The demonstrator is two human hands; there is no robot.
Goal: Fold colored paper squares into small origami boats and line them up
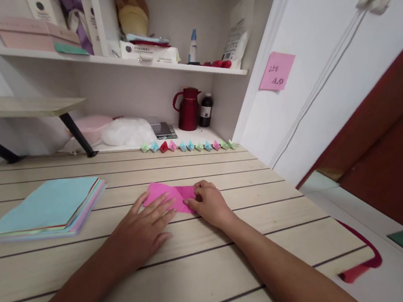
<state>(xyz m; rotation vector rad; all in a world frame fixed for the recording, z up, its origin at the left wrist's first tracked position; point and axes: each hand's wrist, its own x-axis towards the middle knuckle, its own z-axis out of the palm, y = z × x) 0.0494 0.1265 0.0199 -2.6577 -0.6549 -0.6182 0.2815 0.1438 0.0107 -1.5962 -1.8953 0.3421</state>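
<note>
A pink sheet of origami paper (pixel 164 191), partly folded, lies on the striped wooden table (pixel 242 280) in front of me. My left hand (pixel 144 223) rests flat with fingers spread over its left part. At the right end, my right hand (pixel 212 204) pinches the paper's edge between thumb and bent fingers. A darker pink area (pixel 185 190) shows between the hands. To the left sits a stack of coloured paper (pixel 51 204), light blue on top.
Along the table's back edge stands a row of small folded paper pieces (pixel 190 145). Behind are a red jug (pixel 188 109), a dark bottle (pixel 206 110) and a white plastic bag (pixel 128 131). A small raised shelf (pixel 21 104) with black legs stands at the left.
</note>
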